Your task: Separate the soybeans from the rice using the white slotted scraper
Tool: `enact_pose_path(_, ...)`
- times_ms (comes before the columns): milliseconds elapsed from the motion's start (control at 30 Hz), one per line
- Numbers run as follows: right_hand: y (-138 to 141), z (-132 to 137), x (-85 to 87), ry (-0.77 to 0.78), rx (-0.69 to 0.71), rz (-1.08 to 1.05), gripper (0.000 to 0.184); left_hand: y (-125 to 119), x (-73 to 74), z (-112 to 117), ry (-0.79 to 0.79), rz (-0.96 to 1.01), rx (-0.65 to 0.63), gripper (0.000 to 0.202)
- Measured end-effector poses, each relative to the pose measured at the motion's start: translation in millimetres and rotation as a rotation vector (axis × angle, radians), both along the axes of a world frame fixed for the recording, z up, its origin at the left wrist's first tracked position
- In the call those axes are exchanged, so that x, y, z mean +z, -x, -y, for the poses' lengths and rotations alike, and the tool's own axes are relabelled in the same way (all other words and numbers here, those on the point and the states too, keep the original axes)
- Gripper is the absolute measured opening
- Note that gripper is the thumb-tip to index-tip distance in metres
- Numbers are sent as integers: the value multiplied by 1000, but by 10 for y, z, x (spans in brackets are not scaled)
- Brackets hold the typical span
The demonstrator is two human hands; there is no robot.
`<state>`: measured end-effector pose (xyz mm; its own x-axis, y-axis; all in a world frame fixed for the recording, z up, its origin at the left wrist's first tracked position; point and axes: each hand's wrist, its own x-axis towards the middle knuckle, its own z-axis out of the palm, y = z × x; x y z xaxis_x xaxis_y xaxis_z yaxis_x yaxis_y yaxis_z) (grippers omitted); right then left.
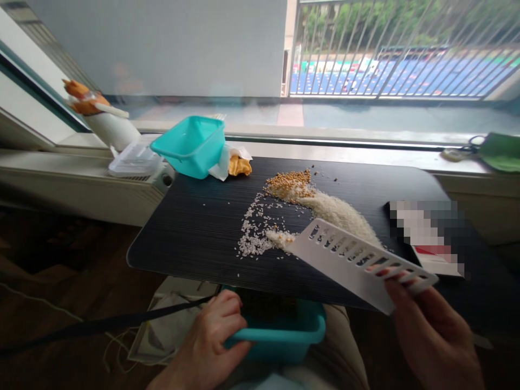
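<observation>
black table point(195, 233): right hand point(430, 336) fingers pinch white slotted card point(357, 260); left hand point(211, 336) grips teal tub point(284, 336).

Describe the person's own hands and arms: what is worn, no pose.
Both are bare. The left hand and its forearm show no glove, ring, watch or sleeve down to the picture's edge. The right hand is likewise ungloved, with no ring or sleeve in view; it lies in shadow.

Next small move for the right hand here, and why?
Probably drag the white slotted card in the right hand toward the near table edge, pushing the small rice heap at its tip. The left hand holds a teal tub just below that edge, and the rice lies short of it.
</observation>
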<state>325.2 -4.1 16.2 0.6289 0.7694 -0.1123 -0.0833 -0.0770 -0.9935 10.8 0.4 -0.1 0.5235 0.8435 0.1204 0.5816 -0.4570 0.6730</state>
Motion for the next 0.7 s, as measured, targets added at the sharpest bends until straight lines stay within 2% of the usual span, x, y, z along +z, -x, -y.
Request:
enact_pose_path(133,-38,-174,-83,-24,-62,19,34,-1,-3,-3,-25,-4,2,21)
enact_pose_path(300,-5,-284,-45,26,-57,30,38,-10,4,-16,-50,-24,-15,21)
enact_pose_path(433,38,-293,-24,25,-4,9,32,-28,1,-24,-41,-21,-12,22)
enact_pose_path(700,23,-221,-114,29,71,-54,28,-45,1,-22,-8,-23,-12,20)
